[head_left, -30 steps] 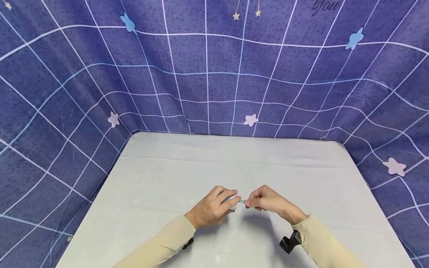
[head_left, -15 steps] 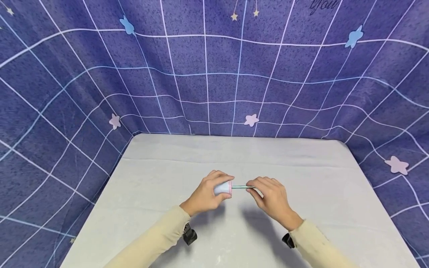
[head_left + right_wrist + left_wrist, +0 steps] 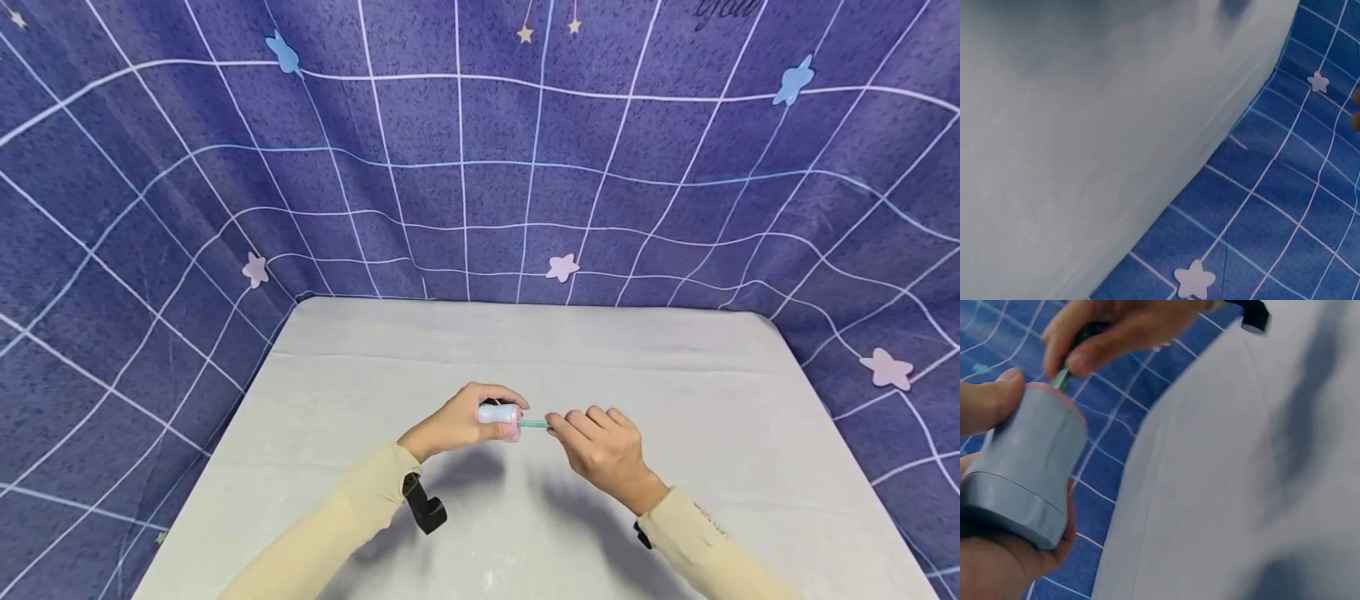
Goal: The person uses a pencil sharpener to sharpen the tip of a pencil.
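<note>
In the head view my left hand [image 3: 459, 423] holds a small light-blue pencil sharpener [image 3: 495, 413] on its side, its pink end facing right. A thin green pencil [image 3: 534, 424] runs from that pink end to my right hand [image 3: 603, 446], which pinches it between thumb and fingers. Both hands are raised over the table. The left wrist view shows the sharpener's waisted body [image 3: 1038, 440] close up, with the pencil [image 3: 1062, 379] at its pink-rimmed top. Where the pencil enters, its tip is hidden. In the right wrist view only fingertips [image 3: 1356, 119] show at the right edge.
A white cloth-covered table [image 3: 420, 350] spreads under the hands. Dark blue curtain [image 3: 480, 192] with a grid and stars stands behind it and along both sides. A black wrist camera [image 3: 427, 508] hangs below the left sleeve.
Both hands have moved up from lower on the table, and the sharpener has come more into sight. The right hand has turned round the pencil, and its knuckles now face up.
</note>
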The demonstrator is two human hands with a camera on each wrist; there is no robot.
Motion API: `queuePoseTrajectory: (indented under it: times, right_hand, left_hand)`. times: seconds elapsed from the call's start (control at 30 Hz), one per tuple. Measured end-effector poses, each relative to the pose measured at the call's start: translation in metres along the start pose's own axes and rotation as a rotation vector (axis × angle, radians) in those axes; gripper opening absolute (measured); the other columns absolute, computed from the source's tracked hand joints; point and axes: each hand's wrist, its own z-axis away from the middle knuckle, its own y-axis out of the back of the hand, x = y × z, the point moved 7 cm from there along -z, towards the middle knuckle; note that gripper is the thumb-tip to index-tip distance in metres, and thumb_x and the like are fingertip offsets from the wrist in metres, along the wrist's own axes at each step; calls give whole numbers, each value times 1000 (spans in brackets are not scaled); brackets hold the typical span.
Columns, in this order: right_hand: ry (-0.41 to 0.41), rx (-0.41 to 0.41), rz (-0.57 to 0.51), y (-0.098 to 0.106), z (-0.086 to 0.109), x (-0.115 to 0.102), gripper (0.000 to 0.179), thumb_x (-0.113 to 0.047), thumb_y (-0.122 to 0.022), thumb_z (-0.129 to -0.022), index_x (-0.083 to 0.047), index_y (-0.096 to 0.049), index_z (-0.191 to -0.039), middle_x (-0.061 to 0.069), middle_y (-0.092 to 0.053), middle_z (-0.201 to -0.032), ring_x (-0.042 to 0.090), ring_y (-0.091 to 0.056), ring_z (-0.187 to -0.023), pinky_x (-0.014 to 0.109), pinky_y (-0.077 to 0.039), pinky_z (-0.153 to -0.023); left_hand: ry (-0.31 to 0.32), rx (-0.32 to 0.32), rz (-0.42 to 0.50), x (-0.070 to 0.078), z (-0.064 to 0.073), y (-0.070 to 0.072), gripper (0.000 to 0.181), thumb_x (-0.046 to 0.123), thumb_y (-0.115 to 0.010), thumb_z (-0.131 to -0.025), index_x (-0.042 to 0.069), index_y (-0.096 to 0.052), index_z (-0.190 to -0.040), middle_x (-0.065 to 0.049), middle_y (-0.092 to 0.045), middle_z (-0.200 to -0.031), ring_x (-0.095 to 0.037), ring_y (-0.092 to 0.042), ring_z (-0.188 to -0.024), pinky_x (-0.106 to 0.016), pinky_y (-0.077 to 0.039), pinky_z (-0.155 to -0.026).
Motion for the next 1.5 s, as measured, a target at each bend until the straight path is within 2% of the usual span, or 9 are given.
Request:
queuePoseTrajectory:
  times: [0.13,0.27,0.4,0.6,0.73,0.87,1.13,1.33,1.5]
  right_hand:
    - [-250,-249,-215,-14,7,12,24,-27,-58,-94,-14,-72,-80,-9,-53,-58,2,-33,-43,15,-22,-41]
    - [-734,-670,-609,-38,31,25,12,-21,-67,-86,-14,-76,-81,-15,-48,-53,-4,-28,-43,15,-22,-41]
    - [-1169,-968,-1037,-51,57,21,22,-14,-62,-89,6,-72,-85,-12,-39,-49,2,-26,-45,18,-21,-44]
    - [-1370,-1180,-1336,-55,75,10,30,-15,-60,-90,13,-68,-85,-8,-37,-46,5,-19,-40,19,-17,-38]
    - [-1254,-1180,-1323,-57,70,13,29,-18,-58,-92,6,-71,-84,-9,-39,-47,4,-22,-42,19,-20,-40]
    - [-992,-1007,-1123,-56,51,23,15,-16,-62,-90,-3,-70,-87,-11,-47,-55,2,-33,-47,21,-30,-45]
    - [-559,-523,-480,-31,25,30,22,-10,-79,-74,-18,-64,-88,-9,-66,-77,1,-51,-58,20,-41,-53]
    - [-154,-184,-169,-13,15,17,12,-19,-60,-92,-12,-69,-89,-4,-67,-78,11,-56,-59,25,-40,-50]
    - [56,-12,-39,-3,11,5,26,-21,-52,-98,-9,-69,-83,-3,-61,-69,11,-47,-52,20,-32,-46]
  left_hand:
    - [-67,73,-191,2,4,-6,40,9,-77,-77,6,-63,-115,-6,-63,-101,-11,-52,-83,-23,-46,-72]
    - [-235,147,-460,3,13,-19,46,12,-80,-73,8,-63,-115,-2,-59,-102,-14,-50,-91,-25,-47,-77]
    - [-466,169,-691,4,22,-36,47,15,-82,-71,8,-63,-113,-4,-59,-107,-16,-50,-94,-24,-47,-81]
    - [-834,251,-1035,8,42,-55,28,28,-64,-90,10,-63,-112,-7,-62,-110,-18,-54,-90,-26,-47,-81]
    - [-910,329,-1103,8,47,-57,27,27,-48,-100,8,-64,-112,-9,-64,-108,-17,-56,-86,-26,-49,-78]
    - [-814,337,-1014,7,42,-48,30,25,-61,-92,6,-62,-116,-11,-62,-110,-19,-56,-92,-28,-48,-83]
    - [-468,305,-643,9,21,-17,48,15,-80,-74,6,-63,-118,-8,-61,-111,-19,-54,-100,-28,-49,-83]
    - [-88,170,-270,-2,6,-4,40,13,-76,-79,10,-65,-117,-5,-64,-107,-14,-54,-87,-25,-46,-72]
    - [48,35,-82,-10,2,-7,33,10,-72,-83,5,-65,-115,-10,-66,-102,-11,-54,-81,-23,-47,-71]
